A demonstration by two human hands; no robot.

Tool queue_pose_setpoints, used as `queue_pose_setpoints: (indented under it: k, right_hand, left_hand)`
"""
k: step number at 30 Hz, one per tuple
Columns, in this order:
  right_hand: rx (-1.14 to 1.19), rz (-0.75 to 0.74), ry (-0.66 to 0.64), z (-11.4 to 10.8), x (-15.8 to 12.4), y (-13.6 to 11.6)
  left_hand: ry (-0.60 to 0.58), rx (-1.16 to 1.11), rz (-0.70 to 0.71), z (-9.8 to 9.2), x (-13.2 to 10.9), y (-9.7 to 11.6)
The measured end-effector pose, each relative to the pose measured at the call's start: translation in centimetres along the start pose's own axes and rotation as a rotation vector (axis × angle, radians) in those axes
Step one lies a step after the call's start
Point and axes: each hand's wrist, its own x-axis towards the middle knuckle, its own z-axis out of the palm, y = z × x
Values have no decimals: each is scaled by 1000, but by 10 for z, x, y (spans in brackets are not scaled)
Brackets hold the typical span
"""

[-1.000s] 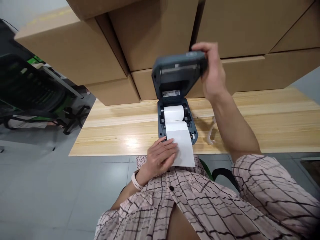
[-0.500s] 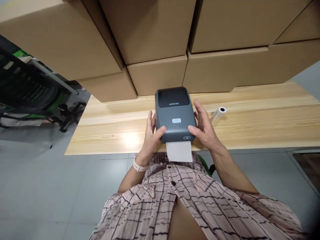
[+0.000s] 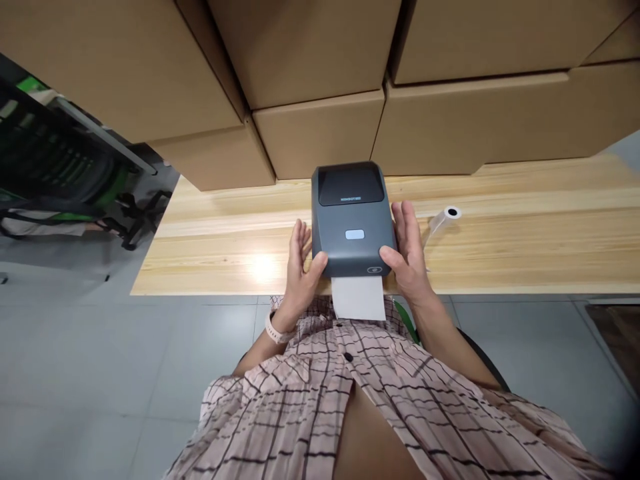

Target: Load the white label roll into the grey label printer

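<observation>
A dark grey label printer [image 3: 352, 220] sits closed near the front edge of a light wooden table [image 3: 525, 240]. A strip of white label paper [image 3: 358, 298] hangs out of its front slot over the table edge. My left hand [image 3: 301, 267] lies against the printer's left side, thumb on the front corner, fingers stretched out. My right hand [image 3: 407, 250] lies against the right side, thumb on the lid's front right corner, fingers extended. Both hands clasp the printer between them.
A small empty roll core with a clear strip [image 3: 447, 218] lies right of the printer. Stacked cardboard boxes [image 3: 320, 73] fill the back of the table. A black and green office chair [image 3: 55, 180] stands on the grey floor at left.
The printer lid, held up by my right hand a second ago, is shut. My left hand left the paper strip. Both hands came to the printer's sides and stay there.
</observation>
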Motion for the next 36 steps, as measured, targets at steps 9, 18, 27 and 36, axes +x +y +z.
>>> queue_pose_setpoints:
  k: [9, 18, 27, 36]
  right_hand:
    - [-81, -145, 45, 5, 1, 12]
    - [-765, -452, 56, 3, 0, -39]
    - [-1006, -595, -210, 5, 21, -57]
    - [-427, -142, -7, -19, -21, -19]
  left_hand:
    - [-331, -211, -623, 14, -51, 21]
    - [-387, -224, -643, 6, -42, 24]
    - [131, 27, -180, -29, -29, 15]
    - [-82, 236, 198, 0, -20, -5]
